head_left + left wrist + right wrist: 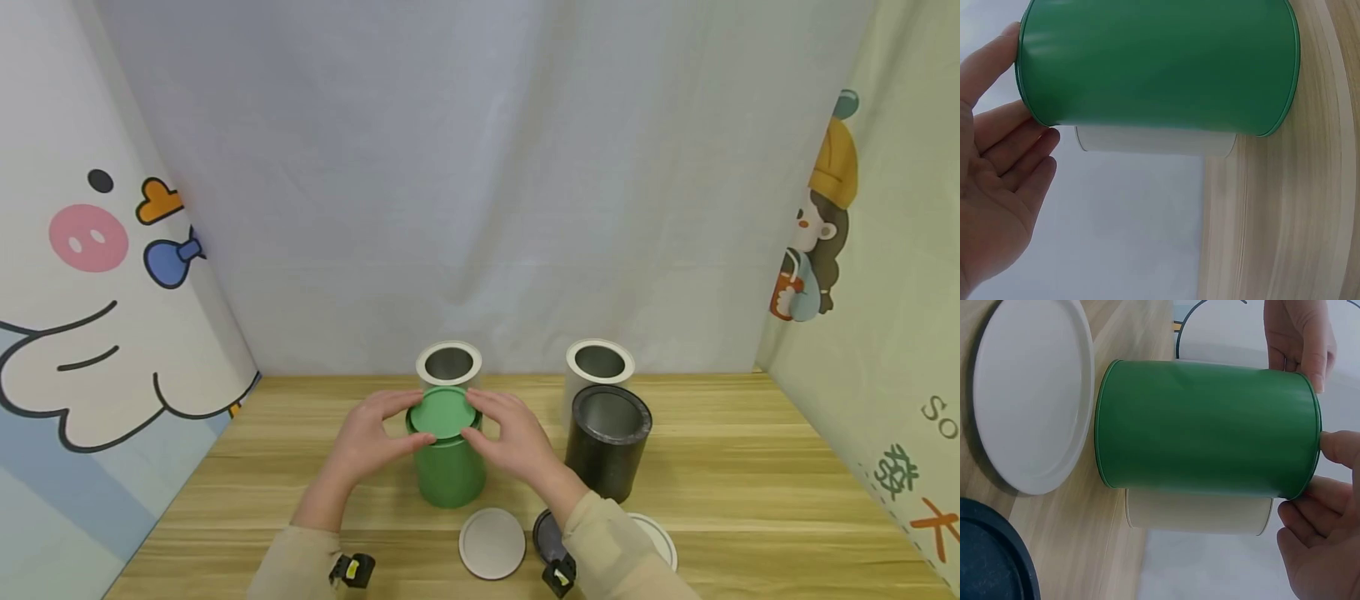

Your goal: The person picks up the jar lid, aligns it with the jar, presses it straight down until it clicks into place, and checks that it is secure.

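Note:
The green lid (pixel 446 412) is at the mouth of the green can (pixel 452 479), which stands upright on the table. From the left side, my left hand (pixel 372 435) holds the lid's edge between thumb and fingers. My right hand (pixel 517 429) grips the opposite edge the same way. Both wrist views show the can's side (pixel 1160 69) with fingertips at its top rim. Whether the lid is fully seated cannot be told.
Two open white cans (pixel 449 354) (pixel 600 354) stand behind. An open black can (pixel 609 442) stands right of the green one. In front lie a grey-white lid (pixel 492 543), a dark lid (pixel 549 533) and a white lid (pixel 660 537), the last two partly behind my right forearm.

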`<action>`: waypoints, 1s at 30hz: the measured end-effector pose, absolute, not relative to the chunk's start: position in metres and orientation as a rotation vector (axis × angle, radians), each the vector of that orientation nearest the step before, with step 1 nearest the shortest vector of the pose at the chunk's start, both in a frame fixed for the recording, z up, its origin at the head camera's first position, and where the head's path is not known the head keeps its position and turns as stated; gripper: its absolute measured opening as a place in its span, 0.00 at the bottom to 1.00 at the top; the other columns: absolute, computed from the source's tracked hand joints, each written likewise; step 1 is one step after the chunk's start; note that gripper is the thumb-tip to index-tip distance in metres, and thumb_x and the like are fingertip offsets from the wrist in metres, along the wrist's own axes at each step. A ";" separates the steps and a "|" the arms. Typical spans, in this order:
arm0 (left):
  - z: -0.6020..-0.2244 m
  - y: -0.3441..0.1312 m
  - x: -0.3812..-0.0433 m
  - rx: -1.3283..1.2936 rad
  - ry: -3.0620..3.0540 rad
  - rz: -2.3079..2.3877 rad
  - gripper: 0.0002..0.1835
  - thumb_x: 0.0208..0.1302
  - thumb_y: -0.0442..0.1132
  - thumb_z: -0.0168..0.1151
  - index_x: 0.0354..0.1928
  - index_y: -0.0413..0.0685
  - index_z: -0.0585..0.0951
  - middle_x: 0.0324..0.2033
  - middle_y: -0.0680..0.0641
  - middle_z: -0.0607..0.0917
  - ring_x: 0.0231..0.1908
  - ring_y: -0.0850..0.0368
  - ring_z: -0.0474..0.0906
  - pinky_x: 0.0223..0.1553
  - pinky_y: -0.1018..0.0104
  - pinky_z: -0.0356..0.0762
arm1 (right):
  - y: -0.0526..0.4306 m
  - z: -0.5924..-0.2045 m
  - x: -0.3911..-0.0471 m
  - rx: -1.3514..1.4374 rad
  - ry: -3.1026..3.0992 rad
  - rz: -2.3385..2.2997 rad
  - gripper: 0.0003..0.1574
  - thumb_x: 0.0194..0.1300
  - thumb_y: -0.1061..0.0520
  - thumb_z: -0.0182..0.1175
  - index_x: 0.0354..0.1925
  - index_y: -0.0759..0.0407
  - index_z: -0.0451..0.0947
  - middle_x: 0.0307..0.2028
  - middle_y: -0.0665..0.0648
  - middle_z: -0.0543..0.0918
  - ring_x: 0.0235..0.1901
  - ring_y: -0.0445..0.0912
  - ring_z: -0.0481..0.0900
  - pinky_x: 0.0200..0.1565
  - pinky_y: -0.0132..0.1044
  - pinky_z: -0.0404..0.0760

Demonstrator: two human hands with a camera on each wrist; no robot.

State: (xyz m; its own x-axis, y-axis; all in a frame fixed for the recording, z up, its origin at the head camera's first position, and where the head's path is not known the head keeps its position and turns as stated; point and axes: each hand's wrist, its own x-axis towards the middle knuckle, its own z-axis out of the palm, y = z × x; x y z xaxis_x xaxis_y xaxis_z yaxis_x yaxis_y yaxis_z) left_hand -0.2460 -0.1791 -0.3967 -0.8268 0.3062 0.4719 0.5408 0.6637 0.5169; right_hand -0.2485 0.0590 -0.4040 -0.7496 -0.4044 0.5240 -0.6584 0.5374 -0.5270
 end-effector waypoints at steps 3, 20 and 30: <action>-0.396 -0.179 -0.246 -0.666 -2.554 -0.945 0.31 0.52 0.47 0.78 0.56 0.40 0.83 0.54 0.41 0.83 0.56 0.39 0.77 0.57 0.41 0.74 | 0.059 -0.405 -0.249 0.878 -2.439 1.055 0.28 0.63 0.58 0.67 0.59 0.69 0.78 0.59 0.62 0.80 0.59 0.60 0.75 0.61 0.56 0.72; -0.397 -0.178 -0.245 -0.655 -2.606 -1.016 0.32 0.55 0.46 0.77 0.59 0.39 0.80 0.58 0.39 0.80 0.60 0.38 0.74 0.60 0.40 0.71 | 0.060 -0.408 -0.246 0.855 -2.428 1.100 0.27 0.64 0.58 0.66 0.60 0.68 0.78 0.60 0.62 0.79 0.61 0.60 0.74 0.62 0.57 0.71; -0.398 -0.179 -0.244 -0.664 -2.594 -1.045 0.32 0.54 0.44 0.77 0.60 0.39 0.80 0.60 0.39 0.79 0.61 0.38 0.72 0.61 0.39 0.69 | 0.058 -0.414 -0.247 0.840 -2.431 1.132 0.29 0.64 0.58 0.66 0.62 0.68 0.76 0.62 0.61 0.77 0.63 0.60 0.72 0.64 0.56 0.69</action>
